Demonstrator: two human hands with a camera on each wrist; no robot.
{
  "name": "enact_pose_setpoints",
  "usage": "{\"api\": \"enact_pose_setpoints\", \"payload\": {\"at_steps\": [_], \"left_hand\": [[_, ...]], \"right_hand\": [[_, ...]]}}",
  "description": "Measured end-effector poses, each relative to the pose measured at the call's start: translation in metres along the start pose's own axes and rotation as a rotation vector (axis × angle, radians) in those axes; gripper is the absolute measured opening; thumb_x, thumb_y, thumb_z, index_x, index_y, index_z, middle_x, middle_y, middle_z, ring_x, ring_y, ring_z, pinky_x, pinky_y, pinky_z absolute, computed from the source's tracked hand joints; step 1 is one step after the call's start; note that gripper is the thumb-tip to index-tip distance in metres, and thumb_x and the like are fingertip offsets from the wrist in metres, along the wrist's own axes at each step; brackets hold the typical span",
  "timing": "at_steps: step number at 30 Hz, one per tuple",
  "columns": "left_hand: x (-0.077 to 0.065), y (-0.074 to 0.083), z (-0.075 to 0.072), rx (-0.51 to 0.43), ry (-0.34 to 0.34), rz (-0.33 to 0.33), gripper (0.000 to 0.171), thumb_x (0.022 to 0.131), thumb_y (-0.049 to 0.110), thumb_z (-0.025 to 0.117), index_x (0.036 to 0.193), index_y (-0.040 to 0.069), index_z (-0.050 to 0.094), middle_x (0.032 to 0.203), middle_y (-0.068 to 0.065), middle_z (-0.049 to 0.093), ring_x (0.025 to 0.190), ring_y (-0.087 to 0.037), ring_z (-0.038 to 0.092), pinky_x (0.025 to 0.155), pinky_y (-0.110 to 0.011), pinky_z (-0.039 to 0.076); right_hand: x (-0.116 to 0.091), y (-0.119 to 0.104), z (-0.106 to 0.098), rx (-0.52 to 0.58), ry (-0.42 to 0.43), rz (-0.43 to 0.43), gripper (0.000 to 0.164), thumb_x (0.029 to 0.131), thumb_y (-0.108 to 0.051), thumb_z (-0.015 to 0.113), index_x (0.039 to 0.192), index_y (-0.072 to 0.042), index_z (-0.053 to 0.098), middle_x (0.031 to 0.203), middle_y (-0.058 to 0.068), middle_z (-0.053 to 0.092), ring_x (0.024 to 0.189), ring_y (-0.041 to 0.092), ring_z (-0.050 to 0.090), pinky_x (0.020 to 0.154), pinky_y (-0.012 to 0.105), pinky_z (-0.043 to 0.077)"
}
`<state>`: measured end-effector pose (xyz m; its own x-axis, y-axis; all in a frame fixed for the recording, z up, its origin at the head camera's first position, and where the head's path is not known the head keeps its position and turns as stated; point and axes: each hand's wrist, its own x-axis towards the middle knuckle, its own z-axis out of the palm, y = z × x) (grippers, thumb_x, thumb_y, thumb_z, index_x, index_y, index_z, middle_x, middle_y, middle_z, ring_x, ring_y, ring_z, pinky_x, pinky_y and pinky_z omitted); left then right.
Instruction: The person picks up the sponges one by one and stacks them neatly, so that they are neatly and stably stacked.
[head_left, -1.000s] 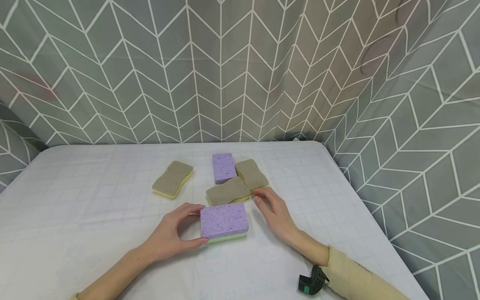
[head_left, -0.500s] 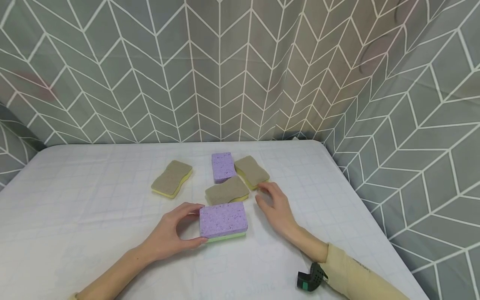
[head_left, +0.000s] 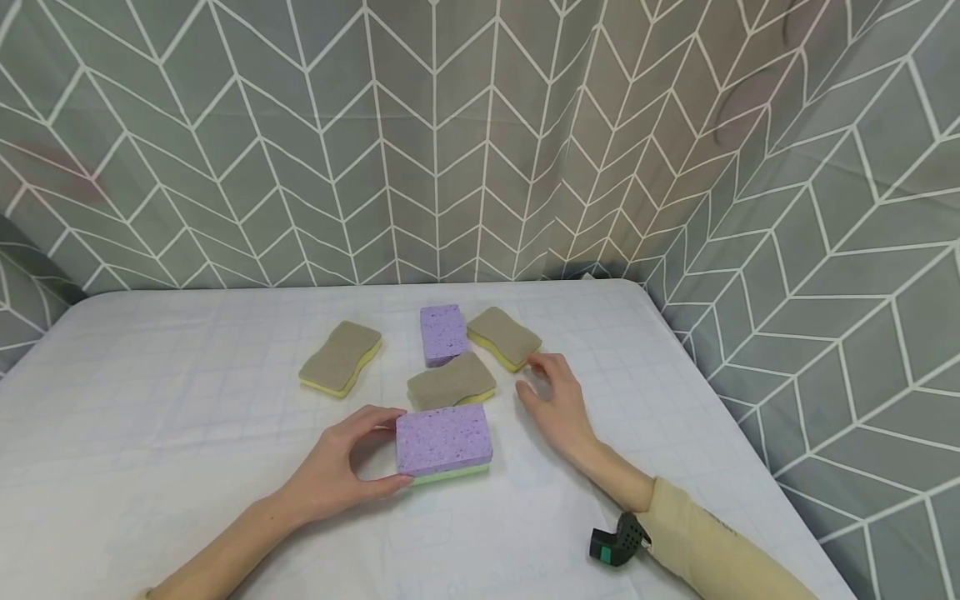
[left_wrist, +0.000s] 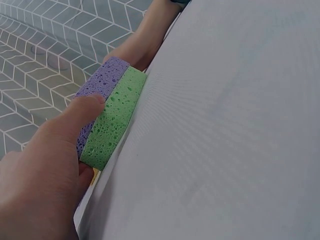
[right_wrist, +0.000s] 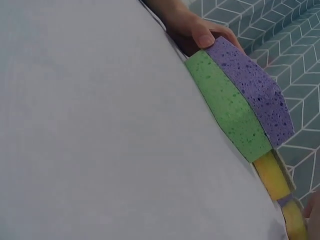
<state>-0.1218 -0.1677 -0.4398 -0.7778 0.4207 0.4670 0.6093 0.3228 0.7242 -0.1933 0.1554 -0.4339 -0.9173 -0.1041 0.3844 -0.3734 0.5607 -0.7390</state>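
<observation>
In the head view, a purple sponge (head_left: 444, 439) lies flat on a green sponge (head_left: 450, 475), the two stacked on the table. My left hand (head_left: 341, 467) grips the stack's left end between thumb and fingers. The left wrist view shows the thumb pressed on the purple sponge's side. Farther back, a grey-topped yellow scrub sponge (head_left: 504, 335) lies tilted, and the fingertips of my right hand (head_left: 558, 412) are right at its near right corner. A second scrub sponge (head_left: 452, 381) sits just behind the stack.
Another purple sponge (head_left: 443, 333) lies at the back, between the scrub sponges. To the left is a third scrub sponge (head_left: 341, 358), on its own. A patterned curtain (head_left: 375, 150) hangs behind the white-covered table (head_left: 187, 375).
The back right scrub sponge has turned and shifted slightly back and right, away from the other scrub sponge, with my right hand following at its corner. My left hand keeps its grip.
</observation>
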Motion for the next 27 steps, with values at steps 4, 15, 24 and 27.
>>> {"api": "enact_pose_setpoints", "payload": {"at_steps": [4, 15, 24, 27], "left_hand": [[0.0, -0.001, 0.0, -0.002, 0.002, -0.007, 0.073, 0.07, 0.021, 0.093, 0.133, 0.013, 0.058, 0.121, -0.001, 0.064, 0.108, -0.013, 0.068, 0.096, -0.027, 0.056], [0.001, 0.0, 0.0, 0.001, -0.008, -0.015, 0.07, 0.071, 0.023, 0.092, 0.132, 0.014, 0.058, 0.12, 0.001, 0.064, 0.107, -0.014, 0.068, 0.096, -0.029, 0.057], [0.0, -0.001, 0.0, 0.001, -0.004, -0.013, 0.071, 0.071, 0.023, 0.092, 0.133, 0.014, 0.058, 0.121, 0.0, 0.064, 0.108, -0.012, 0.067, 0.095, -0.029, 0.057], [0.0, -0.001, 0.0, -0.006, -0.003, -0.014, 0.072, 0.07, 0.022, 0.093, 0.133, 0.014, 0.058, 0.121, 0.0, 0.064, 0.108, -0.013, 0.067, 0.096, -0.028, 0.057]], "right_hand": [[0.01, 0.005, 0.0, -0.04, 0.05, -0.003, 0.045, 0.086, -0.01, 0.072, 0.127, 0.003, 0.058, 0.121, 0.016, 0.055, 0.111, 0.032, 0.055, 0.099, 0.043, 0.048], [0.03, 0.017, 0.002, -0.109, 0.061, 0.07, 0.065, 0.08, -0.023, 0.078, 0.133, 0.005, 0.053, 0.123, 0.017, 0.047, 0.115, 0.032, 0.05, 0.101, 0.043, 0.045], [0.034, 0.018, 0.001, -0.19, -0.036, 0.102, 0.075, 0.083, -0.034, 0.078, 0.139, 0.007, 0.048, 0.127, 0.019, 0.049, 0.12, 0.033, 0.046, 0.106, 0.048, 0.043], [0.035, 0.019, 0.001, -0.2, -0.054, 0.101, 0.074, 0.084, -0.032, 0.077, 0.139, 0.008, 0.048, 0.126, 0.02, 0.05, 0.121, 0.034, 0.046, 0.108, 0.048, 0.042]]}}
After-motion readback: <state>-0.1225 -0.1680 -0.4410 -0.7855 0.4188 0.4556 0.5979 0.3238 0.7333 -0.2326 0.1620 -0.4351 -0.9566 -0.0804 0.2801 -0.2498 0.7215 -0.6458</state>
